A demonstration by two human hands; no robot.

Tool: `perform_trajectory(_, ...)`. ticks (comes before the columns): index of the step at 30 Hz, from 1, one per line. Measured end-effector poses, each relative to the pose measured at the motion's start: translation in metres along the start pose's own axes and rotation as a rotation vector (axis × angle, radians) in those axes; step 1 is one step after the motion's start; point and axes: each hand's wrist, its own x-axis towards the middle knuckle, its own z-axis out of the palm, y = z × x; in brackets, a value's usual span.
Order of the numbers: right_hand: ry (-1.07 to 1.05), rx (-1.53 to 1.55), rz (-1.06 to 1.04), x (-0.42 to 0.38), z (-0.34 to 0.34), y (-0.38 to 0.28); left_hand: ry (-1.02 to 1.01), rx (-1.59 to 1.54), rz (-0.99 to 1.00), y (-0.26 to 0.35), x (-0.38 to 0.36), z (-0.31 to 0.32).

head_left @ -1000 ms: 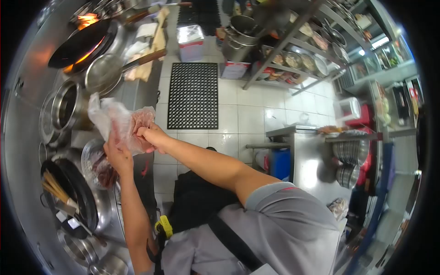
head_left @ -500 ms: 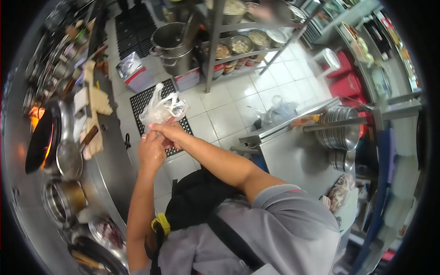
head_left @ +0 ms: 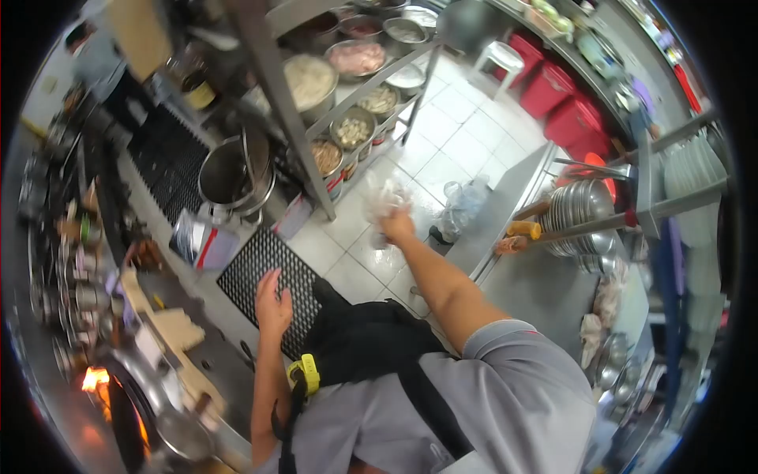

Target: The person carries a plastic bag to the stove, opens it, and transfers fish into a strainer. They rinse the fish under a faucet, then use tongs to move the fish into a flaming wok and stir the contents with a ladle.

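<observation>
My right hand [head_left: 398, 227] is closed on a clear plastic bag [head_left: 385, 197], held out over the tiled floor [head_left: 344, 276]; motion blurs the bag, and I cannot make out its contents. On the other side, my left hand [head_left: 272, 304] is empty, its fingers apart, above the black perforated mat [head_left: 249, 267]. Past the right hand, a bunched clear plastic bag [head_left: 466, 209] sits beside the steel table [head_left: 517, 280].
At the left, flame [head_left: 96, 379] burns by a wok [head_left: 126, 426]. A large steel pot [head_left: 237, 174] stands ahead, near a rack post [head_left: 288, 114] and food bowls. Stacked metal plates [head_left: 580, 207] rest at right. Another person [head_left: 103, 67] stands far left.
My hands have come apart. The right hand has carried the plastic bag to the right; the left has let go and opened. My view has turned, bringing another person into sight.
</observation>
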Motion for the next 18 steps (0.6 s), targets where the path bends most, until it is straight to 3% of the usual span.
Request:
perform_trajectory(1,0.177,-0.163,-0.038,0.011,-0.025,0.010,-0.030,-0.029,-0.056,-0.011,0.017,-0.002)
perform_trajectory(3,0.505,-0.153,0.167,0.035,-0.061,0.038,-0.112,-0.081,-0.174,-0.028,0.048,0.000)
perform_trajectory(5,0.368,-0.048,0.410,0.063,-0.110,0.060,-0.217,-0.018,-0.054,-0.036,0.090,0.007)
perform_trajectory(8,0.468,-0.262,0.356,0.070,-0.156,0.081,-0.374,0.054,0.047,-0.029,0.145,0.028)
perform_trajectory(11,0.501,-0.186,0.533,0.058,-0.196,0.043,-0.504,0.141,0.250,-0.029,0.204,0.061)
perform_trajectory(14,0.602,-0.107,0.598,0.107,-0.194,0.074,-0.602,0.162,0.298,-0.013,0.248,0.091)
perform_trajectory(17,0.638,-0.097,0.557,0.178,-0.172,0.122,-0.735,0.311,0.184,0.034,0.284,0.121)
perform_trajectory(18,0.596,0.063,0.551,0.202,-0.160,0.135,-0.743,0.203,0.205,0.056,0.294,0.135)
